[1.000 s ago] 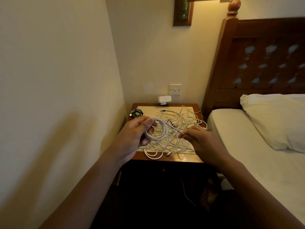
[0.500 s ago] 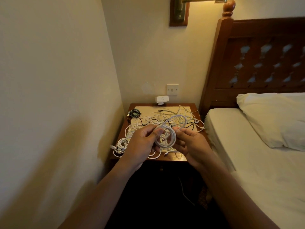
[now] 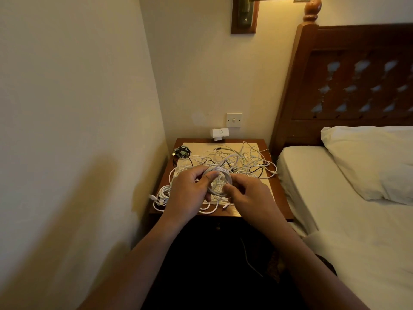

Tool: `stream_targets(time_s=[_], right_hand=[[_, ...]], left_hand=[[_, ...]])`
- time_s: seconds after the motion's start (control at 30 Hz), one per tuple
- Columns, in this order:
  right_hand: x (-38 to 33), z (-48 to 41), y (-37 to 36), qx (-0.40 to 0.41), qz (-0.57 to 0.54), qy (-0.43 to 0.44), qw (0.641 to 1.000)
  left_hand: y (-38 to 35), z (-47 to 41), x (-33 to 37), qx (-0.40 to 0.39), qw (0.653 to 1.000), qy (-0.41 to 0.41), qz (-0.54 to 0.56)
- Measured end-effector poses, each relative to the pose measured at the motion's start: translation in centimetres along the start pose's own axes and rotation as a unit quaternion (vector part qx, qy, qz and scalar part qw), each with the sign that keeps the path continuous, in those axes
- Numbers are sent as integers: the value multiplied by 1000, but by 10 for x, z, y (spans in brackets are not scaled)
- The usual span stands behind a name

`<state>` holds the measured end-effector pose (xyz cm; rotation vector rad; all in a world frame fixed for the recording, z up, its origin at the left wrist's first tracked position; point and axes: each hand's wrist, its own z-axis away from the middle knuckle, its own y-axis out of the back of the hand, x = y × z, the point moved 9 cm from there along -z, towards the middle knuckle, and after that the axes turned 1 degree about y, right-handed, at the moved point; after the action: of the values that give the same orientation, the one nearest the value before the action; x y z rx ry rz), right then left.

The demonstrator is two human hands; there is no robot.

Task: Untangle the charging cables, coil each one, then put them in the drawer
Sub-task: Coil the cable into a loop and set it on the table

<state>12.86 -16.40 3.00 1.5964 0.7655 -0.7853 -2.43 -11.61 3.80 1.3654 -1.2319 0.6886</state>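
A white cable coil (image 3: pixel 220 175) hangs just above the wooden nightstand (image 3: pixel 279 195), held between both hands. My left hand (image 3: pixel 190 193) pinches its left side with thumb and fingers. My right hand (image 3: pixel 248 196) grips the lower right of the loop. Behind the hands a tangle of white and black cables (image 3: pixel 241 159) spreads over a pale mat. A second white coil (image 3: pixel 163 194) lies at the nightstand's front left edge. A small black coil (image 3: pixel 182 152) sits at the back left. The drawer front below is dark and hard to make out.
A white charger block (image 3: pixel 219 133) stands at the back of the nightstand under a wall switch (image 3: pixel 234 120). The wall closes the left side. A bed (image 3: pixel 348 231) with a pillow (image 3: pixel 375 162) and wooden headboard (image 3: pixel 348 81) fills the right.
My right hand has let go of the stretched cable end and come in to the coil. Both hands now hold the coil together, lower and nearer the nightstand's front.
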Motion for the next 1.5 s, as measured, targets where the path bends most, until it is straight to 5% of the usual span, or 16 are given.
stream_targets(time_s=[0.27,0.5,0.6,0.7,0.83,0.9,1.0,1.13,1.27,1.5], right_hand=[[-4,32,7,15,95,97,991],[15,27,11,40,210,89,973],[18,29,15,61,112,60,990],[29,33,16,118,-102,-28,987],[40,35,-2,139,-474,-172,852],[40,34,-11,134,-545,-198,804],[41,34,-17,145,-568,-203,784],[48,36,-11,176,-536,-210,798],[33,33,-20,103,-486,-180,849],[34,33,-33,-14,-340,-184,922]], left_hand=[[68,-17,-21,135,983,83,92],[31,4,-23,85,952,159,249],[13,12,-27,53,912,210,348],[-4,21,-30,14,895,233,379],[-19,31,-42,19,899,269,343],[-24,34,-44,27,891,279,357],[-28,34,-42,29,862,284,418],[-34,34,-34,8,854,282,437],[-38,35,-33,-4,891,259,373],[-36,34,-30,5,904,234,359]])
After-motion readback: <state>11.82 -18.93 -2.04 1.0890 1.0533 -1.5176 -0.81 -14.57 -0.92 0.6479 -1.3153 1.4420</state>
